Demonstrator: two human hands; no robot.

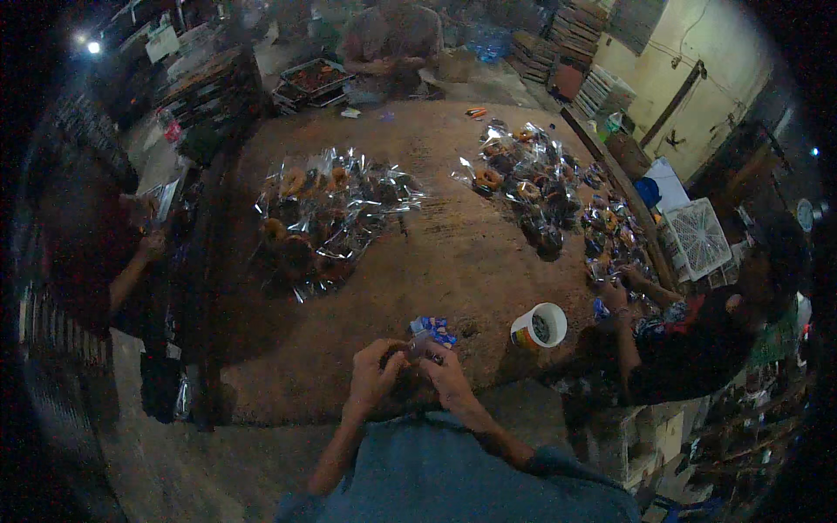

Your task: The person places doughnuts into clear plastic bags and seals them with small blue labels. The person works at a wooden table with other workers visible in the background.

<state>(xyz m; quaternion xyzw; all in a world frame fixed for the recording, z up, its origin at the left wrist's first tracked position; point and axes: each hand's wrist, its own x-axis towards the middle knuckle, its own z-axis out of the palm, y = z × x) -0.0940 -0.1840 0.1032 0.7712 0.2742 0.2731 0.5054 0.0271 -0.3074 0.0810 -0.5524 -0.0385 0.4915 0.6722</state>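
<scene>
My left hand (376, 376) and my right hand (443, 373) meet close together over the near edge of the wooden table (418, 261). The right fingers pinch a small, thin purplish piece (419, 344), too blurred to name. The left fingers are curled beside it, and what they grip, if anything, cannot be made out. Just beyond my fingertips lies a little pile of blue printed packets or labels (440, 330). To its right stands a white tub (550, 324) with small greyish things inside.
Ring-shaped baked goods in clear bags form a left heap (327, 213) and a right heap (527, 179). More small packs (610, 231) line the right edge, where a co-worker's hands (616, 292) work. Other people stand at the left and far sides. A tray (316, 77) sits beyond the table.
</scene>
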